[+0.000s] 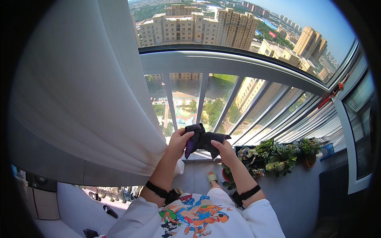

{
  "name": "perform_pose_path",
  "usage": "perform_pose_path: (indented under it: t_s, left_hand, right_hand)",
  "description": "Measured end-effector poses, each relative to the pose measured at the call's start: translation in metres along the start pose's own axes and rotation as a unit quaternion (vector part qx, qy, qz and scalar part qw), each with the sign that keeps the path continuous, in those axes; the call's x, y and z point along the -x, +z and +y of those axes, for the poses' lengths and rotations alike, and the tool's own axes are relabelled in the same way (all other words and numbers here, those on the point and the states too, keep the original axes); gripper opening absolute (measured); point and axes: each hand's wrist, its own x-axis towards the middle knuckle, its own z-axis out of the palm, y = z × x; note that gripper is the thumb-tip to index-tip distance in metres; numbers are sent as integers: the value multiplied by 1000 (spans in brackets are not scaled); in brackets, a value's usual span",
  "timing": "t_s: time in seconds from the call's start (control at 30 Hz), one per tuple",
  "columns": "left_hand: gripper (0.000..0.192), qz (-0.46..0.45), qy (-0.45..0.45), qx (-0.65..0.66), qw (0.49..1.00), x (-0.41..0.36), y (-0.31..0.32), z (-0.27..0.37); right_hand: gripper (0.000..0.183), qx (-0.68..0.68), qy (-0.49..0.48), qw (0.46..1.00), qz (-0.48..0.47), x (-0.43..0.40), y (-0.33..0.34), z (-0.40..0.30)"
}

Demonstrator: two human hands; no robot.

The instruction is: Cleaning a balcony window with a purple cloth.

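Note:
A dark purple-black cloth is stretched between my two hands in front of the window railing. My left hand pinches its bunched left end, with the thumb on top. On the other side, my right hand grips the flatter right part, thumb pressed on the fabric. Pointed corners of the cloth hang down below the hands. The fingers behind the cloth are hidden.
A white curtain hangs close on the left. White railing bars stand ahead behind the window frame. Potted plants line the floor at right, near an open window sash. Shoes stand at lower left.

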Motion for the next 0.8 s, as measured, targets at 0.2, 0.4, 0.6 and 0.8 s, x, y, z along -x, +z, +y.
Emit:
perform_pose_path:
  t_s: [0.2, 0.4, 0.6, 0.8]
  left_hand:
    - [42, -124, -87, -50, 987, 6, 44, -18]
    - [73, -171, 13, -6, 985, -3, 36, -33]
    - [50, -131, -28, 28, 991, -18, 122, -35]
    - [79, -92, -349, -106, 926, -46, 122, -135]
  right_hand:
    - [34, 149, -46, 987, 46, 38, -25, 13]
    - [30, -143, 73, 985, 63, 65, -87, -12]
    - [35, -158, 127, 979, -32, 79, -134, -31]
    - [37, -443, 118, 888, -43, 65, -190, -13]
